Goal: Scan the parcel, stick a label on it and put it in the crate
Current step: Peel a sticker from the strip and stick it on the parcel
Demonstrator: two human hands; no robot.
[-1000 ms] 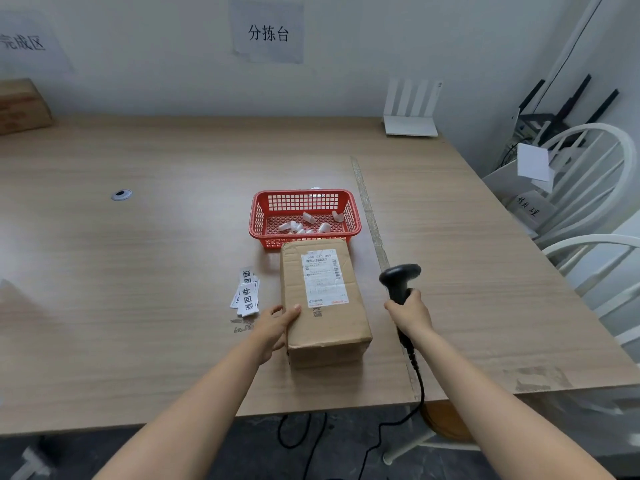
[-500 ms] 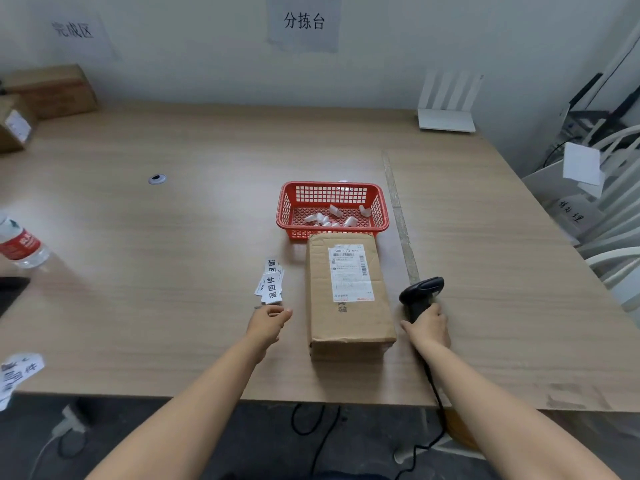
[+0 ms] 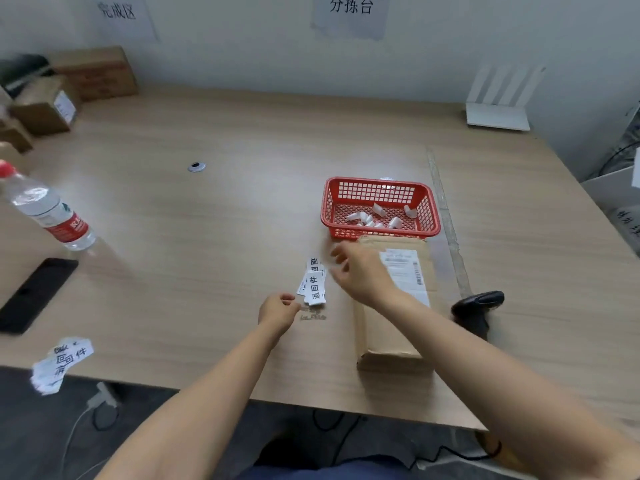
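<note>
Nearest the table's front edge, at the left, a loose clump of white labels overhangs the wooden table. Further in, the left hand rests loosely curled and empty, just beside a small pile of printed labels. The right hand reaches across the parcel with its fingers spread open, holding nothing, hovering just right of that pile. The parcel, a brown cardboard box with a white shipping sticker on top, lies flat on the table, its far end close against the red basket. The black scanner lies on the table just right of the parcel, untouched. The basket holds small white bits of paper. At the left edge lie a dark phone and a water bottle; cardboard boxes sit at the far left corner.
</note>
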